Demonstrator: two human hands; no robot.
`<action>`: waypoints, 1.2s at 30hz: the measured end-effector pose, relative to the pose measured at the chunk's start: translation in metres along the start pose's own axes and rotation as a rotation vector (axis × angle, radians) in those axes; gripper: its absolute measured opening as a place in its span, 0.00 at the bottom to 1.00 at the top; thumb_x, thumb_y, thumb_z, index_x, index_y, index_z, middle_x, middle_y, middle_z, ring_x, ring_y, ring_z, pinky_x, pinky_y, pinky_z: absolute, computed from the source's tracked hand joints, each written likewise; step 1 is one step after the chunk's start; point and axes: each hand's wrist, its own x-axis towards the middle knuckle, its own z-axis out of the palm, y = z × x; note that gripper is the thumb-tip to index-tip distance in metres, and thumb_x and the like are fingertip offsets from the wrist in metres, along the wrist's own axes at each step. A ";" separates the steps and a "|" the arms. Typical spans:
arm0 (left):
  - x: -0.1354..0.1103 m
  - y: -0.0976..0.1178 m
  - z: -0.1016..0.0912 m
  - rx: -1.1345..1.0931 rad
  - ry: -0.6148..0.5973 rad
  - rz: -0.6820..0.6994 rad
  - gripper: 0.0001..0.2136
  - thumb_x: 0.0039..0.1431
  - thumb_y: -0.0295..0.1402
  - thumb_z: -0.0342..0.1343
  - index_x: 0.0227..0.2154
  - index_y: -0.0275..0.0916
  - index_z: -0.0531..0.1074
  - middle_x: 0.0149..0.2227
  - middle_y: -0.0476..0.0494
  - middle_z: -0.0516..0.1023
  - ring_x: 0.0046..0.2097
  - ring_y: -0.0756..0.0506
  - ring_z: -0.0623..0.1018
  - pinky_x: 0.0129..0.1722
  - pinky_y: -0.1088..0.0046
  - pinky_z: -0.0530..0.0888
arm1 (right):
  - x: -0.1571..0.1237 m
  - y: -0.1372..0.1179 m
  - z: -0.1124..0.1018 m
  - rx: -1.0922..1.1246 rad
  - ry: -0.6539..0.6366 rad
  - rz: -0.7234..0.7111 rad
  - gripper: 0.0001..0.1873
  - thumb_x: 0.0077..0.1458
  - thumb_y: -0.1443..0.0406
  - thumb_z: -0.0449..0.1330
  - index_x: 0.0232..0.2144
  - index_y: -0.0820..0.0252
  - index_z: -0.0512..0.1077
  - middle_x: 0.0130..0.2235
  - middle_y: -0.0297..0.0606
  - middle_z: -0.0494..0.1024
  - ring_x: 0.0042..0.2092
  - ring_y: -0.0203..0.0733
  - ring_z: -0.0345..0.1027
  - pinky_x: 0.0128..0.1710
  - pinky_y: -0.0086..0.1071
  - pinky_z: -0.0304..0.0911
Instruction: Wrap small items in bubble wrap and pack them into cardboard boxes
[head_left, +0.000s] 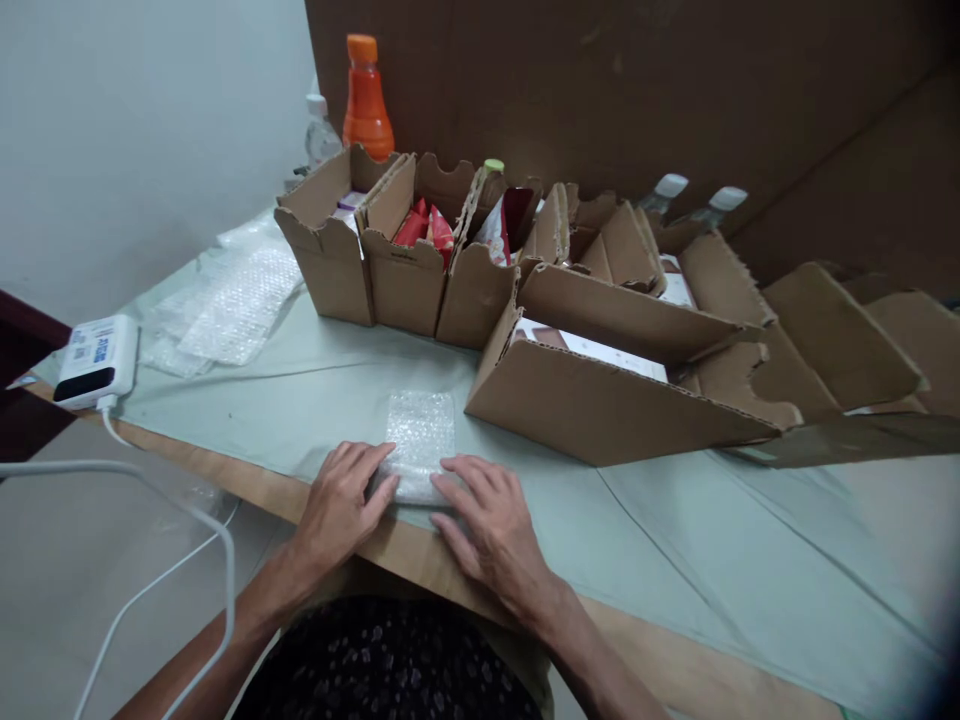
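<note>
A small piece of bubble wrap (421, 425) lies on the pale green table cover near the front edge, its near part folded into a thicker band. My left hand (345, 500) grips the left end of that band, thumb and fingertips on the plastic. At the right end, my right hand (491, 515) has its fingertips on the wrap, with the thumb lower, by the near edge. Whether anything is inside the fold I cannot tell.
Cardboard bins (330, 265) with packets and boxes stand in a row behind; a larger cardboard bin (600, 410) is at the right. More bubble wrap sheets (240, 300) lie left. A white device (97, 360) with a cable sits at the left edge. An orange bottle (367, 105) stands behind.
</note>
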 end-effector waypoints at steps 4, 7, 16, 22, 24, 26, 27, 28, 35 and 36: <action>-0.006 -0.001 -0.001 -0.013 0.029 0.048 0.16 0.67 0.32 0.55 0.56 0.40 0.70 0.50 0.37 0.77 0.52 0.39 0.75 0.52 0.55 0.73 | 0.006 0.003 0.003 0.019 -0.078 -0.036 0.17 0.64 0.70 0.56 0.54 0.55 0.72 0.55 0.46 0.78 0.58 0.53 0.68 0.55 0.51 0.63; -0.018 0.005 -0.011 -0.103 -0.039 0.061 0.20 0.66 0.31 0.57 0.59 0.41 0.67 0.51 0.39 0.78 0.53 0.39 0.75 0.53 0.57 0.73 | 0.006 0.001 -0.003 0.168 -0.093 0.033 0.15 0.66 0.69 0.55 0.53 0.55 0.73 0.47 0.41 0.82 0.49 0.48 0.72 0.52 0.46 0.65; 0.005 0.003 0.003 -0.002 -0.004 -0.019 0.14 0.67 0.34 0.53 0.51 0.34 0.74 0.36 0.41 0.80 0.39 0.40 0.77 0.42 0.58 0.74 | -0.001 -0.011 -0.009 -0.066 -0.042 0.021 0.17 0.63 0.67 0.59 0.54 0.60 0.71 0.56 0.52 0.75 0.54 0.57 0.68 0.51 0.52 0.64; -0.012 0.009 -0.001 -0.294 0.071 -0.360 0.20 0.65 0.41 0.56 0.56 0.38 0.70 0.48 0.37 0.79 0.47 0.40 0.79 0.46 0.58 0.78 | 0.011 0.003 0.002 0.048 -0.056 0.065 0.17 0.63 0.71 0.57 0.53 0.57 0.72 0.50 0.45 0.81 0.49 0.51 0.73 0.51 0.48 0.66; -0.024 0.016 -0.003 -0.547 0.040 -0.524 0.26 0.65 0.42 0.56 0.62 0.38 0.64 0.56 0.33 0.77 0.53 0.39 0.79 0.49 0.58 0.79 | 0.012 0.004 0.002 0.174 -0.002 0.164 0.17 0.64 0.69 0.57 0.54 0.55 0.72 0.49 0.43 0.82 0.48 0.50 0.75 0.51 0.47 0.67; -0.032 0.025 0.000 -0.797 -0.013 -0.615 0.31 0.66 0.42 0.55 0.67 0.36 0.56 0.61 0.29 0.73 0.58 0.38 0.77 0.55 0.57 0.77 | 0.009 -0.002 0.000 0.303 0.014 0.250 0.17 0.65 0.67 0.56 0.55 0.53 0.72 0.51 0.42 0.82 0.48 0.49 0.76 0.50 0.46 0.69; -0.033 0.029 0.003 -0.896 -0.037 -0.638 0.33 0.66 0.42 0.55 0.69 0.36 0.52 0.62 0.28 0.72 0.61 0.37 0.76 0.58 0.57 0.76 | 0.007 -0.007 -0.001 0.368 0.004 0.284 0.17 0.65 0.66 0.56 0.55 0.52 0.72 0.51 0.41 0.82 0.48 0.48 0.76 0.50 0.45 0.69; -0.032 0.034 0.006 -0.969 -0.054 -0.650 0.34 0.66 0.41 0.55 0.70 0.36 0.50 0.63 0.29 0.71 0.62 0.38 0.75 0.59 0.58 0.74 | 0.004 -0.011 -0.002 0.426 -0.005 0.313 0.16 0.66 0.65 0.56 0.54 0.52 0.73 0.50 0.40 0.82 0.47 0.47 0.76 0.49 0.44 0.70; -0.018 0.056 0.008 -0.956 -0.134 -0.567 0.35 0.64 0.35 0.56 0.71 0.39 0.49 0.52 0.37 0.80 0.49 0.43 0.82 0.52 0.65 0.78 | -0.024 -0.011 -0.026 0.423 0.004 0.369 0.20 0.60 0.59 0.64 0.54 0.54 0.73 0.57 0.46 0.76 0.57 0.54 0.70 0.57 0.51 0.65; -0.018 0.059 0.005 -0.911 -0.180 -0.526 0.36 0.63 0.33 0.56 0.71 0.40 0.49 0.52 0.37 0.80 0.48 0.44 0.82 0.50 0.65 0.79 | -0.026 -0.009 -0.033 0.466 -0.017 0.377 0.27 0.58 0.57 0.66 0.58 0.54 0.70 0.59 0.47 0.74 0.56 0.53 0.71 0.56 0.51 0.66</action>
